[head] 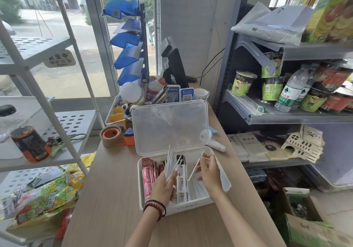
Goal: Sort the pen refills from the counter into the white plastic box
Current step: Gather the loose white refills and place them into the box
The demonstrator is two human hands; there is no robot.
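The white plastic box (141, 195) sits on the wooden counter with its clear lid (169, 127) propped open behind it. Inside lie red packets (148, 177) at the left, a black-and-white refill pack (182, 184) in the middle and loose white refills (198, 187) at the right. My left hand (164, 186) grips a bundle of white pen refills (169, 162) that points up over the box. Over the box's right part, my right hand (208, 172) pinches a single refill (195, 167), which slants downward.
Beyond the box stand a roll of tape (110, 135), a white handheld fan (215, 145), a tray of small goods (118, 113) and QR code signs (180, 94). A white rack with snack bags (44, 195) is at the left, a grey shelf of cup noodles (243, 83) at the right.
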